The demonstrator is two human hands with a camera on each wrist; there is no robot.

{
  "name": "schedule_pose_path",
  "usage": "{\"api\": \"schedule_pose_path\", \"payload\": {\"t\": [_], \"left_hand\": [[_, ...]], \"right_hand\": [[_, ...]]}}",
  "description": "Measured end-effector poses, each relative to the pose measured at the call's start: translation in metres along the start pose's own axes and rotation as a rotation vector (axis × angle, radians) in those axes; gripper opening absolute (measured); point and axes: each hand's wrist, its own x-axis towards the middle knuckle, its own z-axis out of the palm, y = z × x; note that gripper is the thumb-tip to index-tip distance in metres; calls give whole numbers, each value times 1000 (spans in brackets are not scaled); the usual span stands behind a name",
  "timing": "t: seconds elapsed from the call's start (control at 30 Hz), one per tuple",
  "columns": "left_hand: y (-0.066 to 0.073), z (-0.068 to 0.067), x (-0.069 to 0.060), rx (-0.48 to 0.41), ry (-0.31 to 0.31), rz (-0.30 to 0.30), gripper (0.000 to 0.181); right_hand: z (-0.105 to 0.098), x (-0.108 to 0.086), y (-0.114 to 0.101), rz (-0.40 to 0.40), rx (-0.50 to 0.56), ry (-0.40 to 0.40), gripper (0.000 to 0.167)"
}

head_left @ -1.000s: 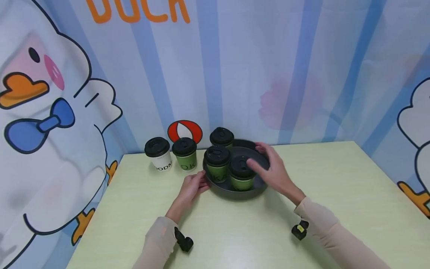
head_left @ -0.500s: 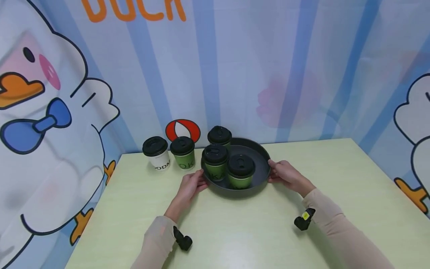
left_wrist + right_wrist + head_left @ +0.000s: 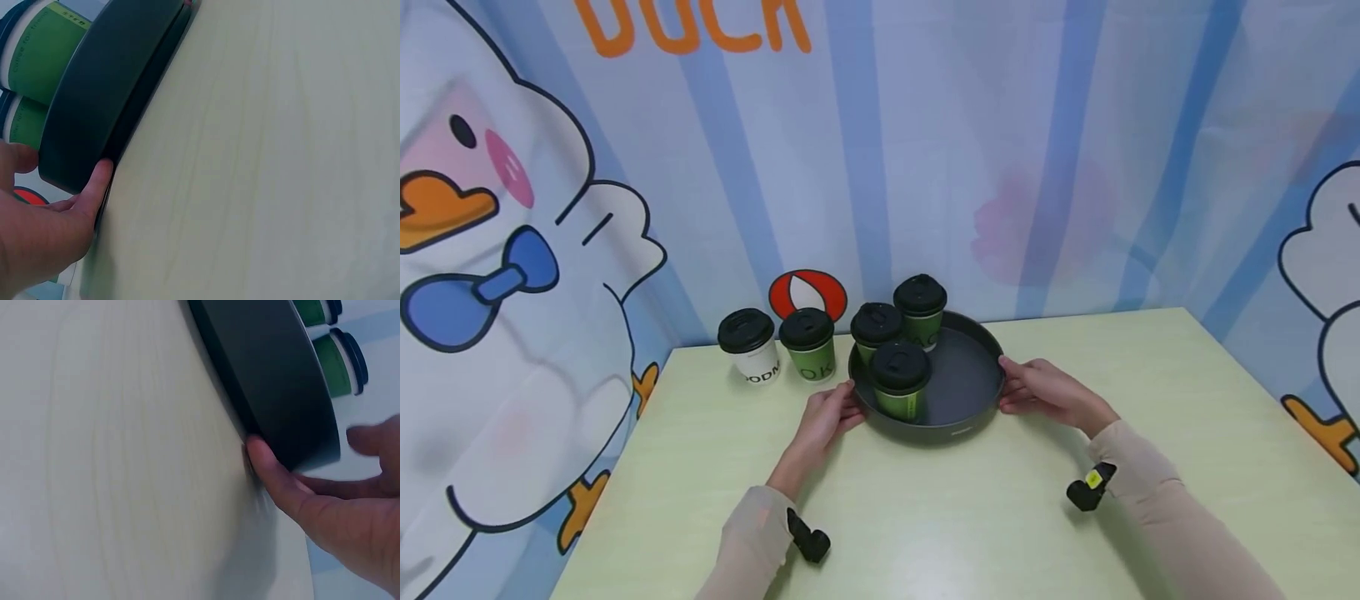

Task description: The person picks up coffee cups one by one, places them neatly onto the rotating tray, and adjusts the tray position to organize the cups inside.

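Observation:
A round dark pan [image 3: 966,379] holds three green cups with black lids: one at the front [image 3: 901,404], one at the left [image 3: 877,323], one at the back [image 3: 922,327]. My left hand [image 3: 822,421] grips its left side; in the left wrist view a finger of that hand [image 3: 44,231] lies along the lower edge of the pan [image 3: 103,94], the thumb by the rim. At the right side my right hand [image 3: 1052,393] holds the pan between thumb and fingers. The right wrist view has that hand [image 3: 350,519] with a fingertip under the edge of the pan [image 3: 269,375].
Left of the pan stand a white cup [image 3: 758,363] and a green cup [image 3: 814,360], both with black lids. The pale table [image 3: 910,517] reaches back to a blue striped cloth [image 3: 925,167] with printed ducks.
The right hand has moved from above the front cup to the right rim. The pan has turned clockwise, carrying the front cup left and the back cup right. The left hand stays nearly still.

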Motion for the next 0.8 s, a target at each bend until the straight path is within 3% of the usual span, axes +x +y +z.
{"api": "schedule_pose_path", "payload": {"t": [0.13,0.3,0.4,0.57,0.8], "left_hand": [[1,-1,0,1,11,-7,44],[1,-1,-1,4,3,-4,46],[1,-1,-2,11,2,3,47],[4,-1,-2,14,6,-7,48],[2,0,-2,13,8,-15,49]], "right_hand": [[5,4,-1,-11,6,9,47],[-2,-1,2,82,23,-145,45],[-6,-5,2,93,24,-202,51],[-3,-7,1,68,2,-154,57],[1,-4,5,43,26,-41,49]]}}
